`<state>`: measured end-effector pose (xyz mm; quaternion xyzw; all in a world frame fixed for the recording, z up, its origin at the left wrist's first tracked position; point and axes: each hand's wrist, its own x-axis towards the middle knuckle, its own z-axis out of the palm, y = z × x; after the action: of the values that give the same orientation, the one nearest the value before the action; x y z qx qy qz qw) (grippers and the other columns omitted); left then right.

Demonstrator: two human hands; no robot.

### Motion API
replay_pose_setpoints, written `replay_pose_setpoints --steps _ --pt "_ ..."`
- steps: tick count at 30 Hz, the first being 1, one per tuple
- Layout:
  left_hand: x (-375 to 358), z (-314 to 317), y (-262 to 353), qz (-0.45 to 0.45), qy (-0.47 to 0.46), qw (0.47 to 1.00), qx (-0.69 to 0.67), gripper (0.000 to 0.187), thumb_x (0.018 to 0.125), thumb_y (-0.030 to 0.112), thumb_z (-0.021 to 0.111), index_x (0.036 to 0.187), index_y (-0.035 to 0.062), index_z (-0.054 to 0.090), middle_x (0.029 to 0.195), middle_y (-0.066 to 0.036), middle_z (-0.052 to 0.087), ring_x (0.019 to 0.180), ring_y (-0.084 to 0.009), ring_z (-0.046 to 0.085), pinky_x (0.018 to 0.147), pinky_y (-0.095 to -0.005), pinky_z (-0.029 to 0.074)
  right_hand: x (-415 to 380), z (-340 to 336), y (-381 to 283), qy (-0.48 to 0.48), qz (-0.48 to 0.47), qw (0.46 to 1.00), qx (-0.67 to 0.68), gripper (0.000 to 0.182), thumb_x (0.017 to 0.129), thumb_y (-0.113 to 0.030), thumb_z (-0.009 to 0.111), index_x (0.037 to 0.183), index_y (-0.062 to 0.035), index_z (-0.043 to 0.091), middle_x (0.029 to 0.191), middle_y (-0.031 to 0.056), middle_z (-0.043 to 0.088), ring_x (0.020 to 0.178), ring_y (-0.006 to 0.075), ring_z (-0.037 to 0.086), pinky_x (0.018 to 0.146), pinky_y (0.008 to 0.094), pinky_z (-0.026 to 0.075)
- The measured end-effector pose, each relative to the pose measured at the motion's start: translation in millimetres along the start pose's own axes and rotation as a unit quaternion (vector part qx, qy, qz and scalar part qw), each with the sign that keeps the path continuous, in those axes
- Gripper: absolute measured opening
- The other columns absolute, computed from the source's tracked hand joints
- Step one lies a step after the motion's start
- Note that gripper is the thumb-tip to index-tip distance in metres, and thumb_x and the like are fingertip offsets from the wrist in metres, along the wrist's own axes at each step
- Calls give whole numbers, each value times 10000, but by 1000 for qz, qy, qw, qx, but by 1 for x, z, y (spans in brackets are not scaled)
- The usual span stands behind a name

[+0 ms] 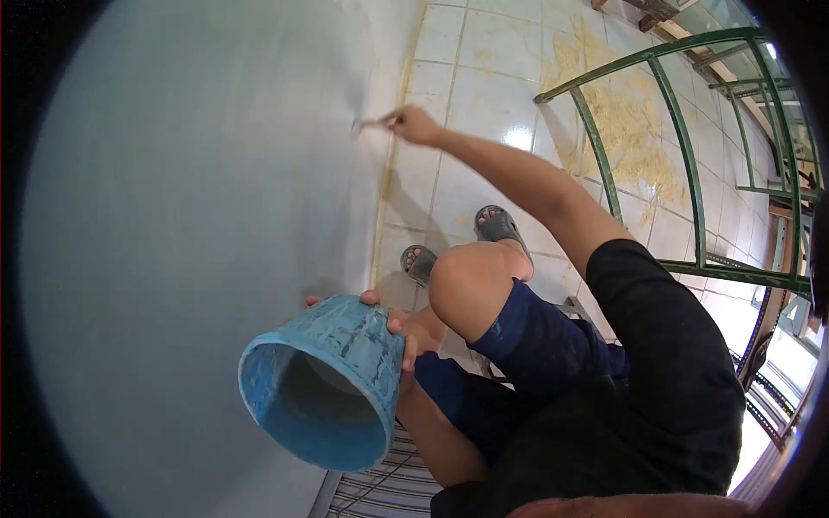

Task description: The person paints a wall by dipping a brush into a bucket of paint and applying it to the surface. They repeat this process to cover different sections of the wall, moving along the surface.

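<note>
My left hand (409, 352) is wrapped around the closed end of a light-blue plastic bucket (350, 337). The bucket is tilted, its mouth facing toward me, and its outside is streaked with paint. Something pale shows inside it, too dim to make out. My right arm stretches forward, and my right hand (416, 126) grips the handle of a small paintbrush (370, 124). The brush tip is at the pale blue-grey wall (199, 173), close to where the wall meets the floor.
Green metal framing (678, 129) stands on the right over the white tiled floor (492, 52). A yellowish stain (630, 112) spreads across the tiles. Grey metal slats (380, 488) lie below the bucket. My feet, in dark clogs (496, 226), rest near the wall.
</note>
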<state>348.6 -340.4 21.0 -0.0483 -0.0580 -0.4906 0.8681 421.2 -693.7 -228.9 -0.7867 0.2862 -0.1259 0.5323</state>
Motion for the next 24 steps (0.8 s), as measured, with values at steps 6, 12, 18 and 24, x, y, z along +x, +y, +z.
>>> replay_pose_setpoints --steps 6,12,18,24 --pt "4 -13 10 -7 -3 999 -43 686 938 521 565 1542 375 275 1496 -241 227 1210 -506 372 704 -592 500 76 -48 25 175 84 981 -30 294 919 -307 664 1147 -138 742 849 83 738 721 199 652 686 352 516" --pt "9 -16 11 -18 -5 998 -56 649 947 527 544 1530 382 295 1462 -261 252 1179 -529 390 671 -610 526 86 -15 16 241 130 959 67 290 927 -312 664 1142 -135 747 829 39 749 674 154 630 650 329 504" --pt "31 -34 14 -135 -137 973 -128 638 951 519 544 1525 383 301 1451 -267 259 1166 -547 390 662 -614 535 17 62 14 192 115 966 131 228 928 -244 642 923 -44 751 647 101 659 576 183 590 576 364 469" --pt "29 -33 11 -170 -130 967 -135 643 945 506 560 1524 382 309 1483 -262 243 1182 -538 388 684 -613 533 -96 97 0 -28 16 993 116 272 922 -88 573 1149 -18 706 814 111 729 751 151 653 723 337 520"
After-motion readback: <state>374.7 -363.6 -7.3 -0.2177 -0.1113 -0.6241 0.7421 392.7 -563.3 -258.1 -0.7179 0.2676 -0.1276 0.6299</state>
